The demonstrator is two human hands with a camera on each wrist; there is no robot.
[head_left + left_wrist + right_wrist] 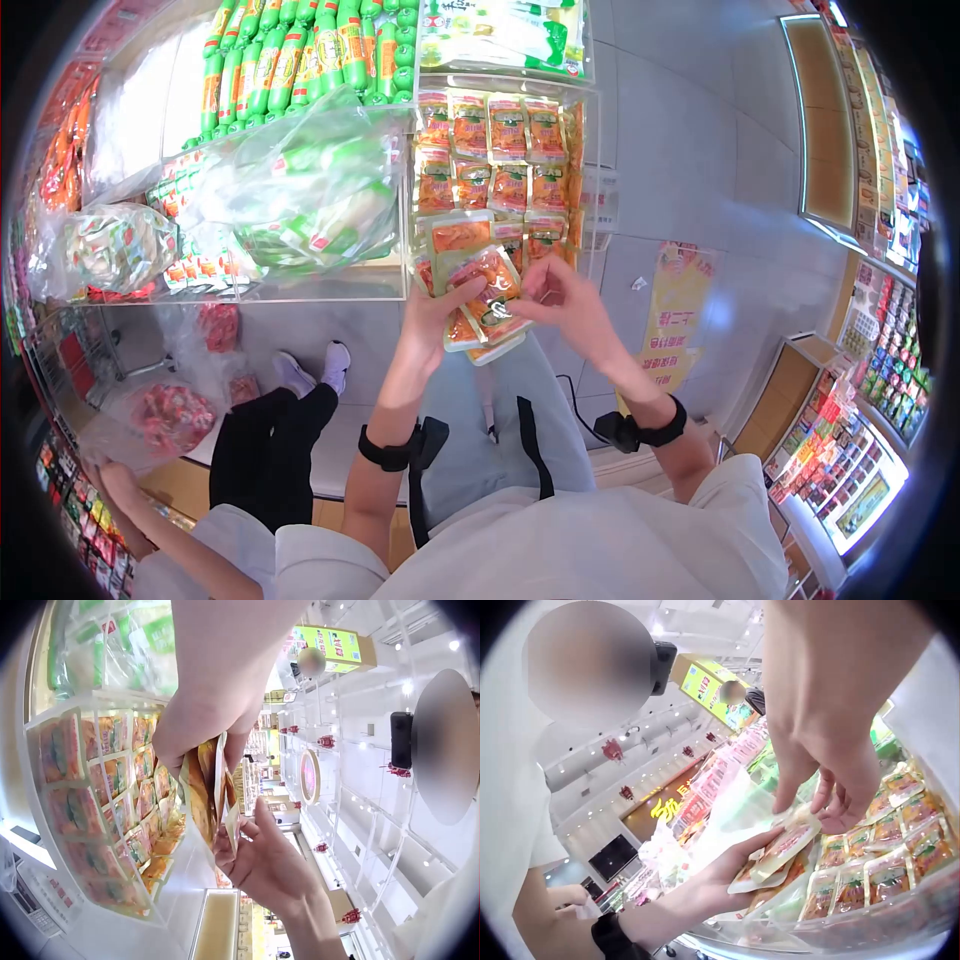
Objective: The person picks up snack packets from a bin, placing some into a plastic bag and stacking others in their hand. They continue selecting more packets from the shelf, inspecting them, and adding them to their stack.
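Note:
My left hand (432,325) grips a small stack of flat snack packets, its thumb lying across the top one. The top packet (487,275) is clear-edged with red and orange contents; more packets (761,889) stick out beneath it. At the right edge of the stack, my right hand (572,312) pinches the top packet with thumb and curled fingers. In the left wrist view, the fingertips of the right hand (274,866) meet a packet edge tilted away from the others. Just beyond the hands, a clear bin holds rows of similar orange packets (508,135).
Left of the bin, a clear plastic bag (310,190) of green-and-white goods lies over another compartment. Green-wrapped sausages (290,60) fill the far one. At lower left another person's hand (120,490) is by a bag of red packets (172,418). A yellow sign (672,320) lies on the floor.

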